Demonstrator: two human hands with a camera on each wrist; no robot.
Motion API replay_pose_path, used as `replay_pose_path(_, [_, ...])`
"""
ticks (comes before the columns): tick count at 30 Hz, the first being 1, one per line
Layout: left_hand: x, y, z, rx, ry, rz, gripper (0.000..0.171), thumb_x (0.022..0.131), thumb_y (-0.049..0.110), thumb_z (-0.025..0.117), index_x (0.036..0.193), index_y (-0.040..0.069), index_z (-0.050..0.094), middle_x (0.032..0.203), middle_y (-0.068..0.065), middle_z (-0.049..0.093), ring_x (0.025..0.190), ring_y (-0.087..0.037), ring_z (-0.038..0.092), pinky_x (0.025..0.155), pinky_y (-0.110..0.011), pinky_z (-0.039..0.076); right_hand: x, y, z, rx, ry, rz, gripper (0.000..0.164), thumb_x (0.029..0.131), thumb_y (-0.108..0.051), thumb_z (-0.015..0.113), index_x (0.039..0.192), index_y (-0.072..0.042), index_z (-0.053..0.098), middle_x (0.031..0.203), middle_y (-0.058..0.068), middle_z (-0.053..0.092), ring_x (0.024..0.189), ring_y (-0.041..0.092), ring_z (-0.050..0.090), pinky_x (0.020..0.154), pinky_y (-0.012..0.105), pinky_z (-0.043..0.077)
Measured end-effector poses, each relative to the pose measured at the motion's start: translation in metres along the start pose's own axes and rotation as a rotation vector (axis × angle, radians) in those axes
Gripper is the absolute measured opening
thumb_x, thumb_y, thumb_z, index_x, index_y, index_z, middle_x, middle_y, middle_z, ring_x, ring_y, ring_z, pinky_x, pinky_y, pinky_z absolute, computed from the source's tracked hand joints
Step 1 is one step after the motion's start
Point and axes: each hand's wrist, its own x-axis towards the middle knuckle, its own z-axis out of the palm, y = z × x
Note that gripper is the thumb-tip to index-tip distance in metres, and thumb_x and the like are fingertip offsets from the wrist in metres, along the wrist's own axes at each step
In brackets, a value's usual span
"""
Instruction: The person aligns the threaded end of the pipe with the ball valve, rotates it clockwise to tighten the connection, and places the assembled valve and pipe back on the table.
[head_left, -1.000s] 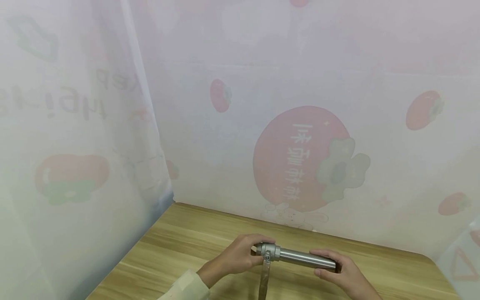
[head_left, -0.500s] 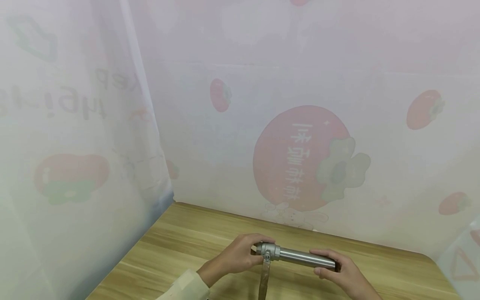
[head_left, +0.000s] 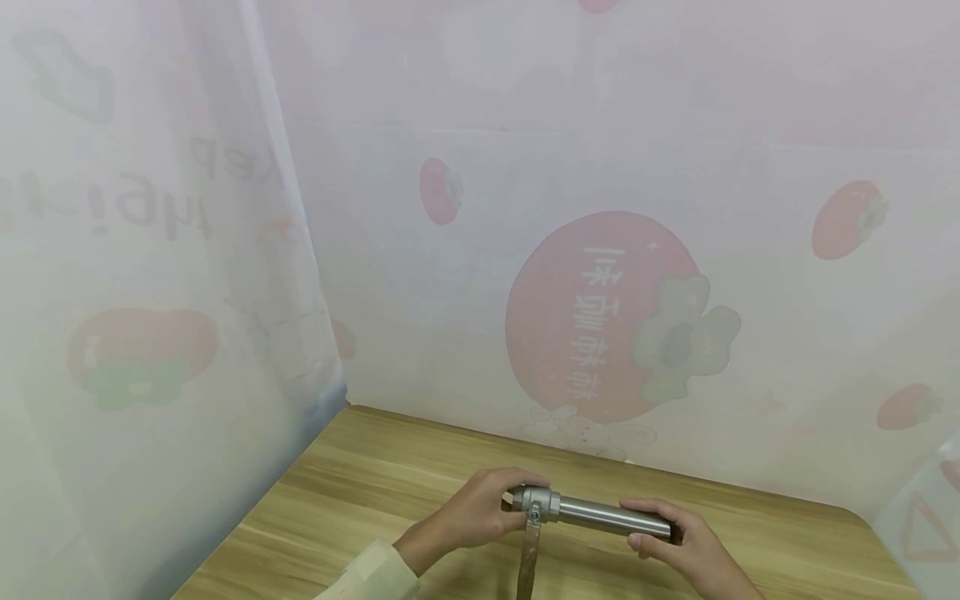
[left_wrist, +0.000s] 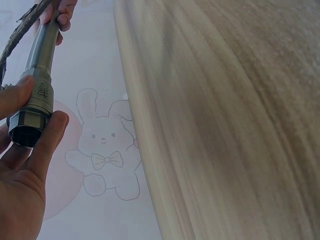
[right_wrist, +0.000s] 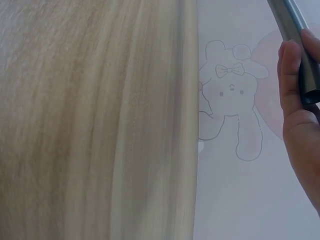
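A metal ball valve (head_left: 537, 503) is joined to a smooth steel pipe (head_left: 611, 515), and the two lie in one line above the table. My left hand (head_left: 480, 510) grips the valve body between thumb and fingers. Its hexagonal end with a dark threaded opening shows in the left wrist view, on the valve (left_wrist: 39, 100). From the valve a long lever handle (head_left: 528, 560) points toward me. My right hand (head_left: 693, 550) holds the pipe's far right end, thumb below and fingers above. In the right wrist view the pipe's open end (right_wrist: 311, 95) sits against the palm side.
Beneath the hands is a wood-grain table (head_left: 375, 467) with a rounded far right corner. A pale printed curtain (head_left: 465, 292) stands along its back edge, and another curtain (head_left: 150, 275) hangs on the left.
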Motion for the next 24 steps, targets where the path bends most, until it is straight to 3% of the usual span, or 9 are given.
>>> replay_pose_path(9, [-0.0008,0.0008,0.0002,0.002,0.000,0.017,0.050,0.097,-0.004,0.077,0.144,0.008,0.068,0.137,-0.007,0.074,0.117,-0.005,0.069,0.090,-0.012,0.061,-0.0026,0.0033,0.0007,-0.011,0.018,-0.003,0.042,0.106,-0.014,0.071,0.146,0.000,0.064,0.125,0.007,0.073,0.092,0.015,0.074,0.078,0.028,0.065])
replay_pose_path(16, [-0.0007,0.0008,0.0004,0.006,-0.004,0.007,0.050,0.097,-0.003,0.077,0.145,0.009,0.068,0.138,-0.006,0.074,0.118,-0.005,0.069,0.091,-0.012,0.061,-0.0034,-0.0003,0.0008,-0.023,0.031,0.007,0.041,0.104,-0.015,0.074,0.144,-0.006,0.068,0.136,0.022,0.068,0.098,0.012,0.072,0.081,0.029,0.065])
replay_pose_path(24, [-0.0006,0.0005,0.0002,0.029,0.001,0.012,0.050,0.097,-0.002,0.078,0.145,0.010,0.068,0.139,-0.005,0.074,0.119,-0.005,0.069,0.092,-0.012,0.060,-0.0018,0.0039,0.0007,-0.058,0.031,-0.038,0.043,0.101,-0.014,0.078,0.143,-0.008,0.068,0.142,0.025,0.065,0.106,0.010,0.071,0.085,0.026,0.064])
